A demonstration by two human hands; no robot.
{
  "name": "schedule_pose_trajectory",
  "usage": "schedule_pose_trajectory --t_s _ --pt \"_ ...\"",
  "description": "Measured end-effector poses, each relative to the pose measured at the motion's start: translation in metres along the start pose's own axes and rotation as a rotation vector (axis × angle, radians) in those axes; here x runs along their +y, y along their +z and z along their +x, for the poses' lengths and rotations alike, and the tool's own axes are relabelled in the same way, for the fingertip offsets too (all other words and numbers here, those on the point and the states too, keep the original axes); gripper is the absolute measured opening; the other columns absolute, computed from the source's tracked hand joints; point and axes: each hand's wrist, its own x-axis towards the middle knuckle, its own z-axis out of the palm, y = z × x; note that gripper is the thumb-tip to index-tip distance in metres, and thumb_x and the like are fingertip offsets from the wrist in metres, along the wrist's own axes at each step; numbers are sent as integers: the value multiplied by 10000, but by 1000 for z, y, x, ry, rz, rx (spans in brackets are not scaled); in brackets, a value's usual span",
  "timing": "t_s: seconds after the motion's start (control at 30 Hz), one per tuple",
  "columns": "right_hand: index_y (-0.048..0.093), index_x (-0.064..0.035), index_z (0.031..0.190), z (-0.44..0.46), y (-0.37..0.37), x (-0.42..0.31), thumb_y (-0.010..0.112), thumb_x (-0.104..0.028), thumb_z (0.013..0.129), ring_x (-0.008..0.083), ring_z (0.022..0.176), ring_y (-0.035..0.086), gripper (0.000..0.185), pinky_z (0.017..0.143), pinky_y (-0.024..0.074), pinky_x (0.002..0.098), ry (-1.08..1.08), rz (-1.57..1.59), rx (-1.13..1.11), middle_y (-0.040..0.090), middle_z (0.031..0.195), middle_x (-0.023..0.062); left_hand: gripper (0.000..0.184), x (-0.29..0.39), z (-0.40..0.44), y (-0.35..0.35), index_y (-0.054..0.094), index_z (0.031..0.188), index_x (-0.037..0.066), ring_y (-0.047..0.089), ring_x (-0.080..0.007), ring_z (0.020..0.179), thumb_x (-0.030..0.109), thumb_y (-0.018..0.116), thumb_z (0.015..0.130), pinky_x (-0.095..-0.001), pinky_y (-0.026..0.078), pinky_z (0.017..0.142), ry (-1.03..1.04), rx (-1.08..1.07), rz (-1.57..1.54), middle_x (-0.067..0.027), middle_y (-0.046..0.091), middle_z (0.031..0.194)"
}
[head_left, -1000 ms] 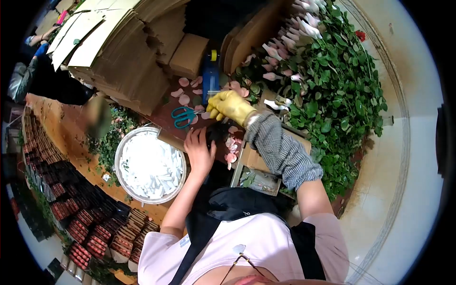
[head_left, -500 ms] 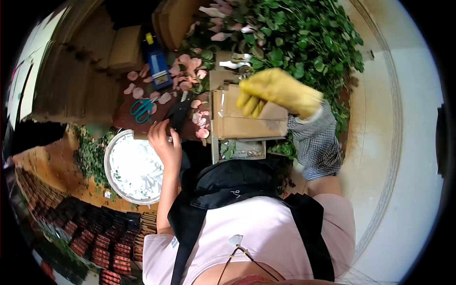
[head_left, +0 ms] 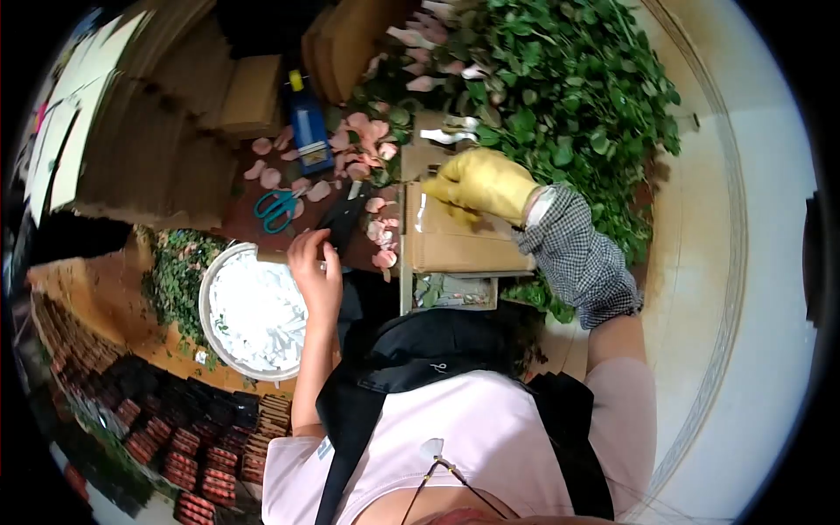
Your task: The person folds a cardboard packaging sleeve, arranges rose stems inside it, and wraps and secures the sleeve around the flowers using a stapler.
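Observation:
My bare left hand (head_left: 317,269) rests at the table's front edge, thumb apart from the other fingers, beside a black item (head_left: 344,214) whose shape is unclear. My right hand (head_left: 481,185), in a yellow glove with a checked sleeve, hovers over a brown cardboard box (head_left: 464,249); its fingers are bent and smeared by motion. Teal-handled scissors (head_left: 276,211) lie left of the black item. Behind them is a blue tool (head_left: 310,131) with a yellow end, among loose pink petals (head_left: 360,133). White-wrapped pieces (head_left: 448,136) lie behind the box.
A round tub of white pieces (head_left: 255,311) stands left of my left arm. Leafy stems (head_left: 577,96) with wrapped pink blooms fill the back right. Cardboard stacks (head_left: 149,131) rise at back left. An open tray (head_left: 455,291) sits in front of the box.
My right hand has moved from beside the black item, near the scissors, to over the cardboard box. The camera view has shifted; my left hand stays near the black item.

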Motion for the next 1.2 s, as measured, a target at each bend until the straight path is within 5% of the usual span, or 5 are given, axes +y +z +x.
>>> schedule_pose_trajectory --t_s 0.13,0.3,0.43,0.6,1.2 --pt "615 23 1253 52 -18 -60 609 -408 982 219 937 674 510 842 525 364 -715 1070 375 719 1096 139 179 -1 3 -3 690 1048 17 597 -356 1093 28 624 882 -437 461 974 -107 8 -27 -165 662 1083" --pt "378 35 1496 208 -39 -87 611 -506 970 318 1433 399 791 1147 374 431 -298 1033 11 389 1555 250 162 7 35 -13 678 1074 30 612 -336 1036 44 615 925 -398 474 941 -118 -49 -163 -150 665 1062" --pt "696 -20 919 146 -27 -123 595 -175 993 114 860 659 200 832 548 313 -657 1096 295 715 850 36 183 -18 74 -26 675 1113 18 646 -158 948 105 561 1000 -293 494 838 -252 -72 -360 -72 702 1041" --pt "673 -58 957 80 91 -96 609 -244 1004 136 801 689 202 762 559 305 -913 986 -98 725 882 44 500 -13 126 -34 681 1197 -14 631 -110 936 426 482 1065 -271 486 811 -539 -383 -635 -66 715 1060" --pt "736 -93 979 18 109 -96 532 -288 958 242 754 707 282 731 571 399 -587 884 273 749 904 79 282 -34 170 21 727 973 -39 517 -56 573 221 624 1014 -234 397 506 -580 -591 -165 -24 670 759"
